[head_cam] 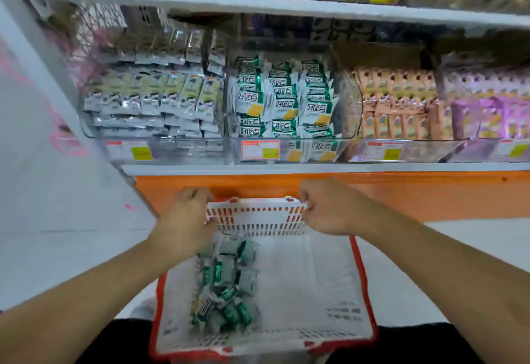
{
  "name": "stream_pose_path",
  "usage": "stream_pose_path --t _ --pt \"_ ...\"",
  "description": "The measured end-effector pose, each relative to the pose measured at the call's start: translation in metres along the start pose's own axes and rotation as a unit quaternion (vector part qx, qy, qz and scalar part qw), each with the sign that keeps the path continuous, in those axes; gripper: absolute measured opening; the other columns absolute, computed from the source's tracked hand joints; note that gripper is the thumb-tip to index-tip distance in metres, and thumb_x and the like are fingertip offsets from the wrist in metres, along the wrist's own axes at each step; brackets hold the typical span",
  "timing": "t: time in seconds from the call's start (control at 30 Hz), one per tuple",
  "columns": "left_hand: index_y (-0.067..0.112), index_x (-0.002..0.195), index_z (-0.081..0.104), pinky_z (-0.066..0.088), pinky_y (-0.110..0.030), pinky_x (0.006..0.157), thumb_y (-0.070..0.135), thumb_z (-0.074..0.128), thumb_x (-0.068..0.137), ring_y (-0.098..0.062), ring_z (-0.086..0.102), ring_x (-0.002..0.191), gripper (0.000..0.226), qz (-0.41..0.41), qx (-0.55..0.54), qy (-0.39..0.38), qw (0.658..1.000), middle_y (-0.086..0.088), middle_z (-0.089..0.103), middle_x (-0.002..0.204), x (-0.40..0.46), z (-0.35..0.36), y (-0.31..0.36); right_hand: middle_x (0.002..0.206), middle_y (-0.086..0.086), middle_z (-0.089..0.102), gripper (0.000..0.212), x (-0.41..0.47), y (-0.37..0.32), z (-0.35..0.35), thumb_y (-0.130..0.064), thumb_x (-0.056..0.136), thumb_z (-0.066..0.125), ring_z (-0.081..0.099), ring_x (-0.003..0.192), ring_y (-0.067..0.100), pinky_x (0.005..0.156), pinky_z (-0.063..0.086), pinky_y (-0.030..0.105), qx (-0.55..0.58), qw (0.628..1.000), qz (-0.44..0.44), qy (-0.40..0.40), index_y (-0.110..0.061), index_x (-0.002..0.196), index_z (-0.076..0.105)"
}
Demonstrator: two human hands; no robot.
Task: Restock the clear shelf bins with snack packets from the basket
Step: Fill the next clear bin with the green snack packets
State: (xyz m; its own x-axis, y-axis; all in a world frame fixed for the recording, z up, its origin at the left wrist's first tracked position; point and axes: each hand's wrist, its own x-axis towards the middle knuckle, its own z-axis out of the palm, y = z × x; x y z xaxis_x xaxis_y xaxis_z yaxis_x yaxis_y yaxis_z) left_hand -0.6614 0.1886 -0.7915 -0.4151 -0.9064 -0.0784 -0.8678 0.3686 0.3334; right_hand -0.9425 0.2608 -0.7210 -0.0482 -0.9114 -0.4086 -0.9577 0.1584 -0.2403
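Note:
A white slotted basket (304, 283) with a red rim sits low in front of me, below the shelf. Several green-and-white snack packets (226, 286) lie in a heap along its left side. My left hand (186, 217) grips the far left corner of the basket's rim. My right hand (327, 205) grips the far right corner of the same rim. On the shelf above, the middle clear bin (344, 96) holds stacked rows of matching green-and-white packets (282, 96).
A clear bin of silver-and-yellow packets (155, 96) stands left of the middle bin, and bins of peach packets (401, 105) and purple packets (493, 108) stand to its right. An orange panel (401, 191) runs under the white shelf edge. A white side wall (57, 191) closes the left.

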Motion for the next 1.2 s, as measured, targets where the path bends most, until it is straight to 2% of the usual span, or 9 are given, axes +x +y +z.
stream_pose_path --t 0.1,0.23,0.37,0.6,0.8,0.9,1.07,1.13,1.2 --pt "0.000 0.132 0.044 0.045 -0.055 0.101 0.049 0.079 0.081 -0.044 0.047 0.123 0.079 -0.162 0.076 -0.044 0.983 -0.023 0.047 0.131 -0.004 0.024 -0.038 0.125 0.014 0.062 0.039 0.024 -0.017 0.074 -0.016 0.093 0.059 0.062 0.106 0.031 0.088 0.059 0.045 -0.067 0.984 -0.013 -0.166 -0.013 0.131 0.054" --pt "0.001 0.158 0.003 0.039 -0.051 0.112 0.050 0.064 0.096 -0.043 0.037 0.141 0.100 -0.251 -0.021 -0.177 0.952 -0.023 0.017 0.159 0.000 0.058 -0.062 0.148 0.020 0.042 0.066 0.060 -0.044 0.158 -0.014 0.101 0.053 0.054 0.124 0.038 0.088 0.052 0.041 -0.072 0.957 0.002 -0.280 -0.012 0.161 0.026" --pt "-0.004 0.148 0.034 0.051 -0.042 0.097 0.028 0.051 0.104 -0.038 0.057 0.121 0.057 -0.241 -0.044 -0.230 0.942 -0.027 0.043 0.143 0.003 0.078 -0.072 0.139 0.018 0.057 0.067 0.094 -0.055 0.234 -0.024 0.097 0.061 0.061 0.118 0.036 0.091 0.056 0.040 0.023 0.961 0.070 -0.266 -0.020 0.159 0.034" --pt "-0.002 0.154 -0.011 0.053 -0.037 0.083 0.025 0.059 0.099 -0.033 0.057 0.105 0.092 -0.247 -0.125 -0.226 0.934 -0.023 0.020 0.142 0.003 0.088 -0.086 0.161 0.028 0.034 0.096 0.115 -0.064 0.321 -0.065 0.084 0.057 0.047 0.139 0.046 0.111 0.048 0.048 0.297 0.899 0.245 -0.210 -0.033 0.164 0.015" --pt "0.005 0.151 -0.002 0.054 -0.034 0.066 0.020 0.064 0.092 -0.030 0.060 0.093 0.089 -0.246 -0.139 -0.226 0.932 -0.016 0.027 0.126 0.003 0.087 -0.088 0.115 0.008 0.057 0.049 0.111 -0.052 0.308 -0.037 0.094 0.065 0.061 0.100 0.027 0.079 0.059 0.038 0.337 0.886 0.276 -0.160 -0.015 0.132 0.043" --pt "0.011 0.149 0.002 0.055 -0.037 0.073 0.021 0.067 0.090 -0.028 0.058 0.096 0.089 -0.251 -0.132 -0.243 0.928 -0.014 0.027 0.129 0.003 0.083 -0.087 0.108 0.013 0.055 0.051 0.102 -0.035 0.273 -0.019 0.090 0.067 0.060 0.088 0.024 0.070 0.064 0.040 0.360 0.866 0.296 -0.184 -0.010 0.133 0.040" --pt "0.007 0.157 -0.020 0.048 -0.039 0.093 0.025 0.068 0.090 -0.040 0.046 0.132 0.112 -0.295 -0.093 -0.302 0.902 -0.025 0.013 0.159 0.003 0.060 -0.070 0.130 0.004 0.058 0.044 0.085 -0.024 0.171 -0.009 0.090 0.074 0.064 0.110 0.022 0.092 0.062 0.041 0.384 0.881 0.193 -0.199 -0.018 0.132 0.061" --pt "-0.005 0.158 0.004 0.045 -0.042 0.110 0.029 0.057 0.096 -0.038 0.043 0.138 0.089 -0.243 0.042 -0.351 0.903 -0.029 0.023 0.157 0.001 0.039 -0.053 0.142 -0.003 0.051 0.044 0.074 -0.026 0.121 -0.005 0.090 0.074 0.055 0.125 0.016 0.099 0.057 0.039 0.364 0.900 0.112 -0.211 -0.025 0.129 0.067" --pt "-0.001 0.129 0.057 0.052 -0.039 0.105 0.022 0.048 0.097 -0.026 0.058 0.114 0.040 -0.135 0.125 -0.360 0.915 -0.015 0.055 0.124 0.000 0.018 -0.033 0.150 -0.008 0.048 0.048 0.056 -0.030 0.070 -0.004 0.090 0.077 0.045 0.134 0.010 0.107 0.050 0.037 0.336 0.916 0.034 -0.215 -0.034 0.126 0.069"
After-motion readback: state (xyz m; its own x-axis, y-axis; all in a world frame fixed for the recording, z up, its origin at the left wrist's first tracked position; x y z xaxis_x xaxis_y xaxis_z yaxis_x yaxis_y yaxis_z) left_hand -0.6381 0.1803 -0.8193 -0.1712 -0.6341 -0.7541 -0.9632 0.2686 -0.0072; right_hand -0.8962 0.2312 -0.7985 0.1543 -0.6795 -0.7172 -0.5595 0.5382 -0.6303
